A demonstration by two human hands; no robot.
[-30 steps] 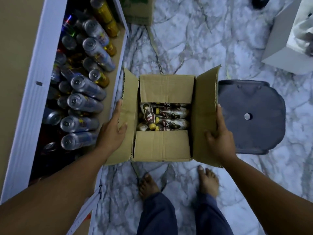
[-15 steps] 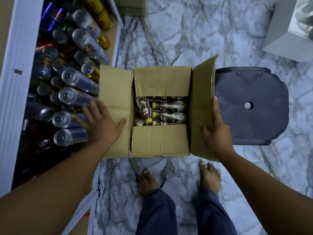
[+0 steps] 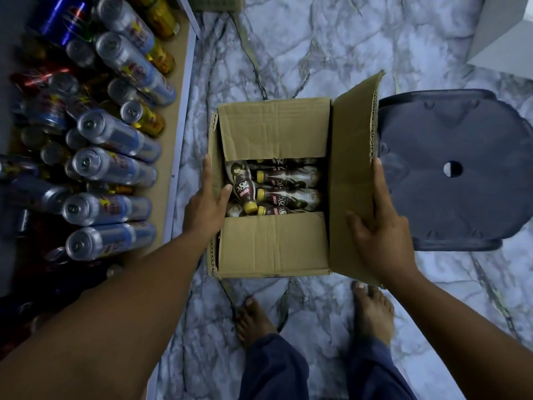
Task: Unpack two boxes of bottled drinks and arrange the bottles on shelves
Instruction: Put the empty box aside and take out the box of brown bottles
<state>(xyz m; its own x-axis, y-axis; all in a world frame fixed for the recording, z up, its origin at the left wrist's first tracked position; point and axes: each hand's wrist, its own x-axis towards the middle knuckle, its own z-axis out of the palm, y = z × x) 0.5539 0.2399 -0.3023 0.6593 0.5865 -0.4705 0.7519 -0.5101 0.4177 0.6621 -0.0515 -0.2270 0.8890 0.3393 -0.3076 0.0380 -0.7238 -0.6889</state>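
Looking down, the head view shows a brown corrugated cardboard box (image 3: 274, 246) on the grey-white marble-patterned floor (image 3: 317, 59), just in front of the person's bare feet (image 3: 253, 321). Its near and far flaps lie folded inward with a gap between them. Through the gap show small brown plastic bottles (image 3: 288, 194) with yellow caps, lying on their sides inside the box. One of them lies crosswise at the left end.

The left hand (image 3: 206, 206) grips the box's left wall. Its fingers (image 3: 207, 174) run along the outside and the thumb hooks over the rim to the inside, right by the crosswise bottle; whether it touches cannot be told.

The right hand (image 3: 377, 226) holds the tall right flap (image 3: 352, 134), which stands up, tilted outward. The thumb presses on the flap's inner face and the fingers (image 3: 377, 183) reach along its outer edge, pinching the card between them.

Just right of the box stands a dark plastic stool (image 3: 461, 215) with a round hole in its seat. On the left, a low tan shelf (image 3: 180, 134) carries many silver-and-blue drink cans (image 3: 109, 166), with gold, red and dark blue ones among them.
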